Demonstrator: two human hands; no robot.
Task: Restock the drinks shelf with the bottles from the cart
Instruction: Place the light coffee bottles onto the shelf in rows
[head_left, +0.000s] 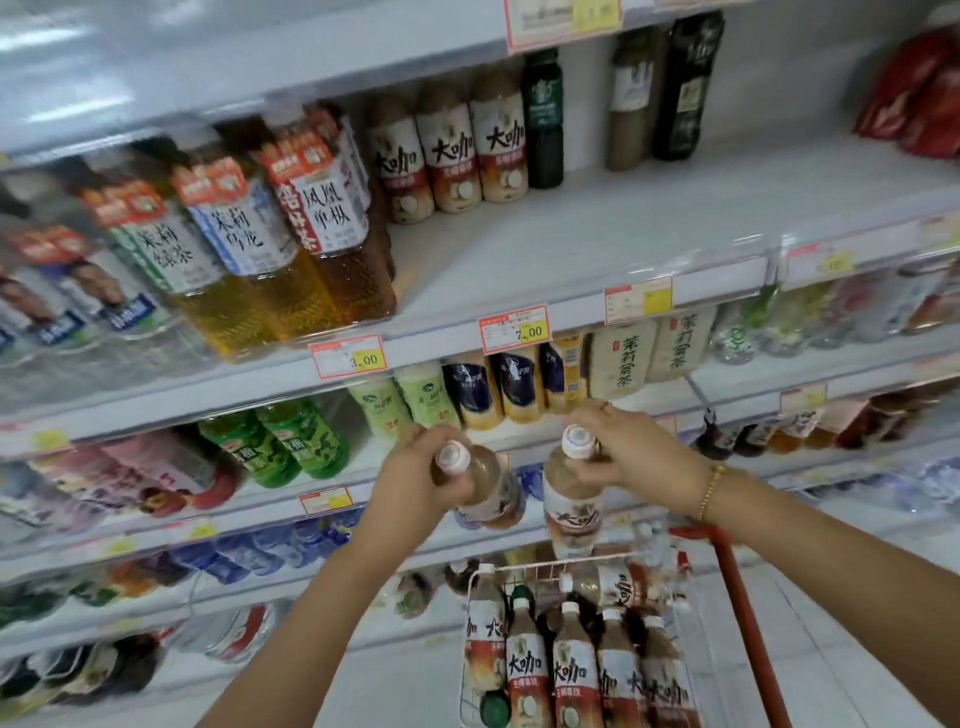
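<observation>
The drinks shelf (597, 249) has a bare gap. Over the cart (740, 613), the left hand (415, 483) grips the left bottle (493, 496) by its neck, the right hand (636, 457) the right bottle (571, 512), probably to fill that gap.

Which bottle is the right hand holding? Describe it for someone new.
Start at the red-handled cart at lower right, loaded with brown bottles. Directly above its basket, the right hand grips the target bottle by the neck. It hangs nearly upright, whereas the left hand holds a tilted bottle.

Bright even light; motion blur and wide-angle bending at left edge.
</observation>
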